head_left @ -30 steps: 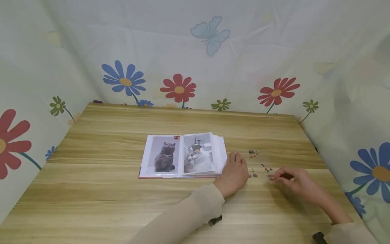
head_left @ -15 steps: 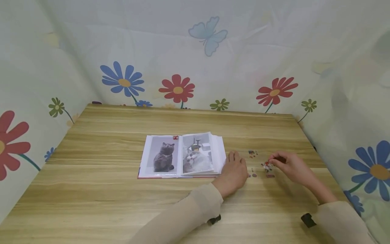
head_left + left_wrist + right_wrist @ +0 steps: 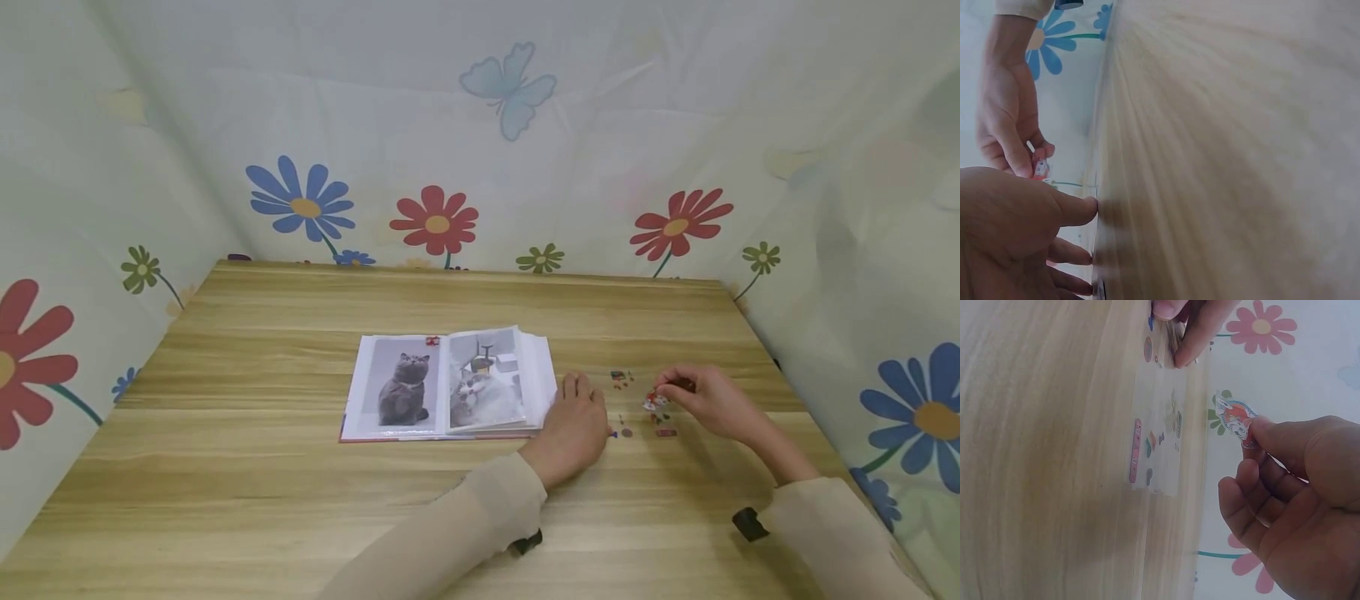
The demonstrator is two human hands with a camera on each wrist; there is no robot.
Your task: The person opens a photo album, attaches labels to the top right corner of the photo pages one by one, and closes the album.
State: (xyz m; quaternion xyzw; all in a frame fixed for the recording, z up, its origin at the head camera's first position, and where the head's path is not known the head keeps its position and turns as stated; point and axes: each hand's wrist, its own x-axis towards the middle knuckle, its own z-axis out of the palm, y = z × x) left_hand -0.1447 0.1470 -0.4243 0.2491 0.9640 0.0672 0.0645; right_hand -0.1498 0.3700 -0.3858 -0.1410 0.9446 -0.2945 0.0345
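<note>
My right hand (image 3: 708, 404) pinches a small red-and-white cartoon sticker (image 3: 1235, 419) between thumb and index finger. It holds the sticker up off the table, over a clear sticker sheet (image 3: 1155, 394) that carries several small coloured stickers. My left hand (image 3: 572, 429) rests at the sheet's left end with its fingertips down, and part of the sheet is hidden under it. Just left of that hand lies an open photo album (image 3: 356, 392). A grey cat photo fills its left page, with a small red sticker (image 3: 432, 341) at the top right corner.
The wooden table (image 3: 262, 492) stretches out around the album and sheet. A flower-print cloth (image 3: 360, 108) hangs behind the table and along both sides. Dark straps show at both wrists, below the beige sleeves (image 3: 480, 508).
The right hand was low at the sheet's near right part; it has risen and moved away from me, now with the sticker visible between its fingers. The left hand has stayed in place.
</note>
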